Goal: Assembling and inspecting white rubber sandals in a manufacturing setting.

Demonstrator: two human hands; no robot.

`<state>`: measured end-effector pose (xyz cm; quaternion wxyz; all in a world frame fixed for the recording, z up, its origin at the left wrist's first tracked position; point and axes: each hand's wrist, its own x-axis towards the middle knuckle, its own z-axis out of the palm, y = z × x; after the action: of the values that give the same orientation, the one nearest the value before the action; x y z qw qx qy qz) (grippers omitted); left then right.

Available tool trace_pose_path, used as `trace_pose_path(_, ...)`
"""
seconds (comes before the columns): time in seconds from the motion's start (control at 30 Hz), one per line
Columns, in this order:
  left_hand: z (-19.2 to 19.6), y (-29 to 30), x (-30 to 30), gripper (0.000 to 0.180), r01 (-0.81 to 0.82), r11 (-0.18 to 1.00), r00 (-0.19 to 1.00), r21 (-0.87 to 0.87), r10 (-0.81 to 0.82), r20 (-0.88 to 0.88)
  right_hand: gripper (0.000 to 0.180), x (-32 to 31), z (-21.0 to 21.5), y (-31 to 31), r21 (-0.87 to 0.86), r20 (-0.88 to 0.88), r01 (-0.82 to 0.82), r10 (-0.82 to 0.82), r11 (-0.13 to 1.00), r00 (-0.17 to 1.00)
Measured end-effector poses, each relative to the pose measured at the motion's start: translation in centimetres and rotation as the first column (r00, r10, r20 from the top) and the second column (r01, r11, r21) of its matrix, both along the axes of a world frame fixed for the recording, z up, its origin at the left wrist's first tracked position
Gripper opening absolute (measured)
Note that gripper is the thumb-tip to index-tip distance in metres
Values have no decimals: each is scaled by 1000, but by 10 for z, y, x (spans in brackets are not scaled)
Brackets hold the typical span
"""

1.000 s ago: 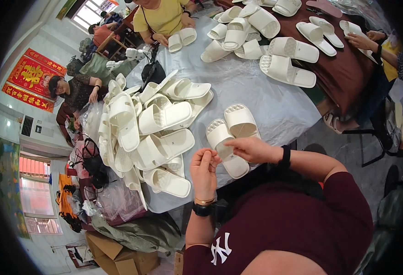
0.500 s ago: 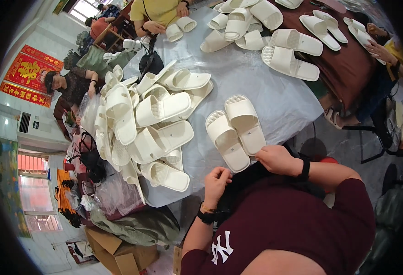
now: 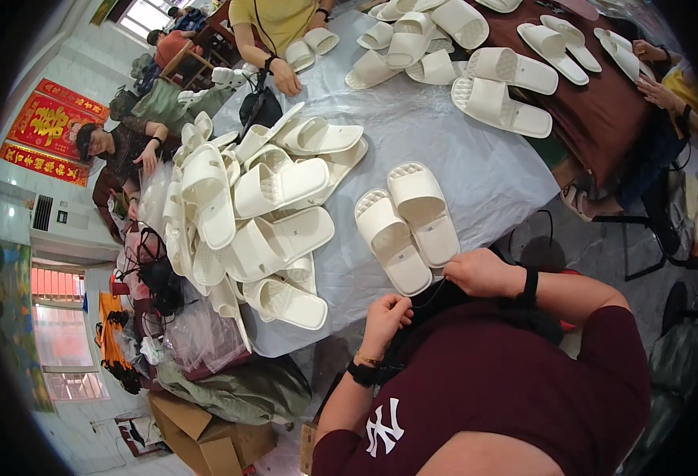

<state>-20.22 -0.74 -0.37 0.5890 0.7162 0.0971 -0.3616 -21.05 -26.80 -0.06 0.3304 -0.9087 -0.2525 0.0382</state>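
In front of me, a pair of cream slippers lies side by side on the plastic-covered table, a left slipper (image 3: pixel 400 252) and a right slipper (image 3: pixel 424 214), heels toward me. My left hand (image 3: pixel 386 324) is closed in a pinch just below the left slipper's heel. Beside the right slipper's heel, my right hand (image 3: pixel 480 274) is closed too, fingertips pinched together. A thin dark thread (image 3: pixel 426 304) appears to sag between the two pinches. To the left lies a big heap of cream slippers (image 3: pixel 281 186).
More slippers (image 3: pixel 412 40) lie at the far side, with a pair (image 3: pixel 503 107) near the brown-covered part. Co-workers' hands show at the far edge (image 3: pixel 287 79) and far right (image 3: pixel 661 94). A cardboard box (image 3: pixel 210 440) stands on the floor at lower left.
My left hand has risen slightly and moved right, closer to my right hand. The thread now shows between them. The far co-worker's hand has moved down from the small slippers onto the table.
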Motion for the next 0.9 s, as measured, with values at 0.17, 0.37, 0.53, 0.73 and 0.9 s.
trace_pose_path(0.17, -4, 2, 7, 17, -16, 999, 1000, -35, 16, -19, 11, 10, 5, -1, -25, -6, -5, 5, 1000, 1000)
trace_pose_path(0.37, 0, -19, 55, 23, -107, 994, 982, -22, 110, 155, 14, 65, 2, -1, -178, -58, 91, -103, 980, 993)
trace_pose_path(0.53, -7, -20, 78, 28, -238, 971, 856, 34, 193, 480, 23, 74, 6, -1, 64, 143, 240, -247, 969, 958)
trace_pose_path(0.73, -26, 9, 112, 33, -349, 934, 787, 72, 251, 563, 18, 82, 2, -21, 276, 180, 422, -478, 864, 860)
trace_pose_path(0.9, -43, 5, 162, 42, -328, 869, 769, 370, 19, 639, 21, 145, -16, -46, 217, 75, 631, -657, 745, 750)
